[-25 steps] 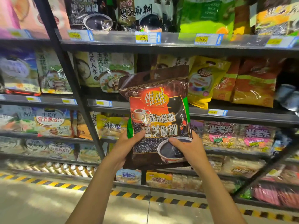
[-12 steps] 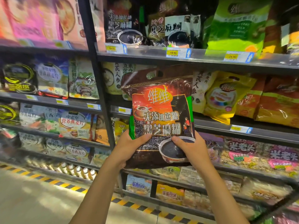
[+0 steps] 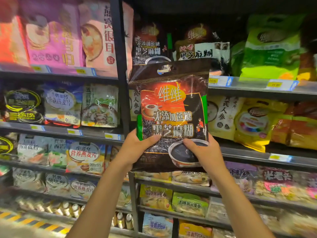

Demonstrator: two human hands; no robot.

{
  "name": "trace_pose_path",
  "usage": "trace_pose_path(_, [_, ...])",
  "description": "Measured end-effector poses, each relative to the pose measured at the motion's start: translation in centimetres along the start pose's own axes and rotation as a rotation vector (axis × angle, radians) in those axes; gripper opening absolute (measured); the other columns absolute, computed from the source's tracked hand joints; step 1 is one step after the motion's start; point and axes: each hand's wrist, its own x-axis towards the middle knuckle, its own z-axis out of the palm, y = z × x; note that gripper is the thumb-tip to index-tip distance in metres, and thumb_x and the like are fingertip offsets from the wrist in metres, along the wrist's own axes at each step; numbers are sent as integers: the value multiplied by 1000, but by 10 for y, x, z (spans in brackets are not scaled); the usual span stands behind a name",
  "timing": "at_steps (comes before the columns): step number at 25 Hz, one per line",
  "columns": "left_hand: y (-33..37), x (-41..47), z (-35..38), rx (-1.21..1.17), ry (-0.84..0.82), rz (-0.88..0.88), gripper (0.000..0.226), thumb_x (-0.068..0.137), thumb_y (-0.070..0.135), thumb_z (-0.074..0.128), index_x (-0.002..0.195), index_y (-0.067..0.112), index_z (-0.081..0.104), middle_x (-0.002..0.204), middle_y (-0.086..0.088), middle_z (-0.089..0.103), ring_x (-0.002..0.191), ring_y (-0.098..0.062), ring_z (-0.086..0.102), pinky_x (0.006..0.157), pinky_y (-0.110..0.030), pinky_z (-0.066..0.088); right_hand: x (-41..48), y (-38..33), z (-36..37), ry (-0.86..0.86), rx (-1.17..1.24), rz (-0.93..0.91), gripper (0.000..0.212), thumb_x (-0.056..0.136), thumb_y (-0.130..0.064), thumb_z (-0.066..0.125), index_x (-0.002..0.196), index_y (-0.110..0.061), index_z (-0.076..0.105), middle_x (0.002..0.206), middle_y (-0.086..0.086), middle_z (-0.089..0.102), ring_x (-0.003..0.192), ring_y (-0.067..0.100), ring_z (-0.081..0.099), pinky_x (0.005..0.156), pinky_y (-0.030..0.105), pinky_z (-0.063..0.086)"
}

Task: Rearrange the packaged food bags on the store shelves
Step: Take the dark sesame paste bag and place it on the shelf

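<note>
Up front, both hands (image 3: 137, 148) clamped on sesame bag (image 3: 171, 114), upright post (image 3: 120, 66) & stocked shelves (image 3: 257, 90) behind.

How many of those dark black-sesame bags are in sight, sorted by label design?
Orange label: 2, the held bag and the top-shelf bag
White label: 1, the white-label bag
Total: 3

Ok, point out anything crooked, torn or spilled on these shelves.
Nothing torn or spilled shows. The yellow bag on the right middle shelf leans, its lower corner hanging past the shelf edge. The black sesame bag is off the shelf, upright in the left hand and right hand.
</note>
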Motion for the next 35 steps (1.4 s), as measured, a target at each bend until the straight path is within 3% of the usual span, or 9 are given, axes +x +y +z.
trace_pose_path(4, [28,34,-36,22,-39,61,35,80,41,87,110,30,72,100,15,82,95,-7,77,92,-36,58,23,-28,28,-10,12,-30,28,85,-27,82,108,-29,67,91,-25,78,83,-6,73,67,9,53])
trace_pose_path(7, [53,62,-55,3,-106,107,47,78,47,85,119,29,72,110,12,81,102,-9,77,98,-36,57,45,-58,35,-57,-11,-35,42,82,-49,77,119,-34,64,106,-17,78,98,1,74,82,21,56])
trace_pose_path(11, [91,94,-65,-15,-171,108,69,69,64,88,125,29,71,117,9,80,110,-15,75,106,-40,54,88,-102,35,-48,-94,-133,36,86,-41,77,118,-29,64,103,-13,80,91,-1,74,73,13,54])
trace_pose_path(16, [141,139,-70,-68,-191,106,66,79,51,86,132,20,62,111,-3,82,100,-22,80,95,-40,61,148,-147,34,1,-141,-126,34,88,-44,77,116,-25,70,105,-8,79,92,11,76,83,29,57])
trace_pose_path(20, [171,169,-76,22,-148,163,49,81,38,88,117,21,60,104,-5,80,91,-22,80,85,-39,62,188,-174,31,-56,-143,-68,37,91,-48,74,112,-18,75,101,-3,82,96,19,78,96,38,57])
trace_pose_path(24, [194,198,-76,123,-106,203,19,89,26,83,104,23,71,95,-2,82,89,-21,79,86,-35,61,227,-193,37,-124,-154,-45,34,94,-46,71,114,-18,74,97,-1,83,87,16,80,78,30,57])
trace_pose_path(30, [206,241,-63,155,-31,179,17,95,17,76,109,19,68,101,-3,77,87,-17,73,73,-30,56,283,-193,40,-128,-205,-2,37,86,-57,74,104,-25,74,95,-6,82,107,23,72,115,52,43])
trace_pose_path(32, [207,255,-55,162,-6,185,29,96,16,75,122,14,64,109,-5,75,91,-16,71,70,-27,53,300,-189,39,-131,-237,13,53,76,-68,77,105,-24,74,100,-4,81,110,24,70,115,53,42])
trace_pose_path(35, [202,272,-49,198,56,209,31,96,13,74,123,15,58,114,-2,70,100,-18,67,69,-25,49,329,-173,36,-147,-255,60,120,36,-90,80,127,-15,66,121,4,75,114,28,69,111,52,48])
